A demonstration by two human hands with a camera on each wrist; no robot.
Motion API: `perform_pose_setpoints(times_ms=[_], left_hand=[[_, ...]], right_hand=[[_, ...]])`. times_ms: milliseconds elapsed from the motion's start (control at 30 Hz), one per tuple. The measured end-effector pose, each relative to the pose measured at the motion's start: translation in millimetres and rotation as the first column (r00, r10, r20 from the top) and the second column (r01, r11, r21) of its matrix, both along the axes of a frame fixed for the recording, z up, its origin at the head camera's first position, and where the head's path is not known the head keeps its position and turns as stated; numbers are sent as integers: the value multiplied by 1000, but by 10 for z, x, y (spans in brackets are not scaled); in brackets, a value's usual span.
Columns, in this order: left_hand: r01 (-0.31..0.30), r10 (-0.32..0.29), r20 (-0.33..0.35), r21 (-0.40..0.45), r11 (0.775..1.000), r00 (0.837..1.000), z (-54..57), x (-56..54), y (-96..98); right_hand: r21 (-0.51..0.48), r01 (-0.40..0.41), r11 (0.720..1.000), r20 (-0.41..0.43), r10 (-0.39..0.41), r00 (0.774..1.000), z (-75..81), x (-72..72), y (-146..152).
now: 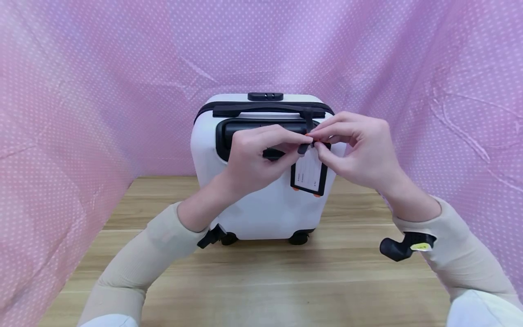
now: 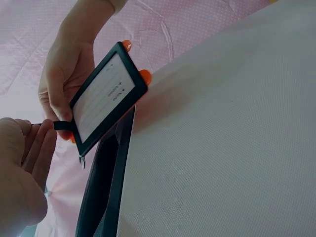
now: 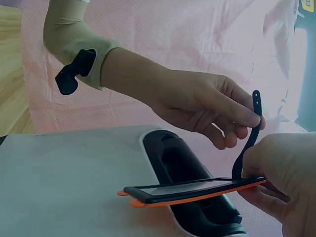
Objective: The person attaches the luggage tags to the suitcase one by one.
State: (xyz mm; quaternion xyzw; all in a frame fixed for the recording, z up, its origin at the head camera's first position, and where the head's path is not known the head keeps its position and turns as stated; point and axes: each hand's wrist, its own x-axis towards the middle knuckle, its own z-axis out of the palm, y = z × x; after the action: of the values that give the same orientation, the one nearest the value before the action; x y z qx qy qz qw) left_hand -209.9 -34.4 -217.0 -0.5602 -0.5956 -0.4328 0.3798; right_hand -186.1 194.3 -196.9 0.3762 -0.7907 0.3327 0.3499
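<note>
A white suitcase [image 1: 265, 211] stands upright with its black carry handle [image 1: 261, 107] facing up. A black-framed luggage tag [image 1: 309, 175] with orange edging and a white card hangs tilted in front of its right side. The tag's black strap [image 3: 256, 104], with small holes near its end, runs up from the tag; in the head view a strap part crosses the carry handle. My left hand [image 1: 259, 156] pinches the strap near its free end between thumb and fingers. My right hand [image 1: 357, 150] pinches the tag's top edge, beside the strap's base.
Behind the carry handle is a combination lock [image 1: 265, 96]. A dark recess [image 1: 222, 141] sits in the suitcase's front, and black wheels [image 1: 299, 238] rest on the wooden table [image 1: 261, 281]. Pink dotted cloth [image 1: 122, 68] hangs around the back and sides.
</note>
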Motion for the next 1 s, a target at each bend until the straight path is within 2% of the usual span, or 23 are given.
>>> perform_pose_setpoints(times_ms=[133, 367, 500, 667, 800, 1000], left_hand=[[81, -81, 107, 6, 997, 991, 13, 15, -2], [128, -134, 223, 42, 991, 966, 38, 35, -3], [148, -157, 257, 54, 987, 954, 45, 42, -5], [149, -158, 275, 54, 987, 948, 52, 40, -6], [148, -155, 287, 47, 988, 945, 64, 39, -9], [158, -160, 307, 31, 987, 938, 84, 45, -25]], right_hand=[[-6, 3, 1000, 9, -3, 1000, -116, 1, 16], [-54, -28, 998, 47, 30, 998, -274, 11, 8], [-71, -46, 996, 54, 50, 997, -340, 14, 5], [-66, -60, 996, 72, 65, 995, -400, 35, 20], [-56, -86, 995, 60, 89, 994, -404, 58, 46], [-92, -132, 987, 15, 134, 991, -366, 49, 86]])
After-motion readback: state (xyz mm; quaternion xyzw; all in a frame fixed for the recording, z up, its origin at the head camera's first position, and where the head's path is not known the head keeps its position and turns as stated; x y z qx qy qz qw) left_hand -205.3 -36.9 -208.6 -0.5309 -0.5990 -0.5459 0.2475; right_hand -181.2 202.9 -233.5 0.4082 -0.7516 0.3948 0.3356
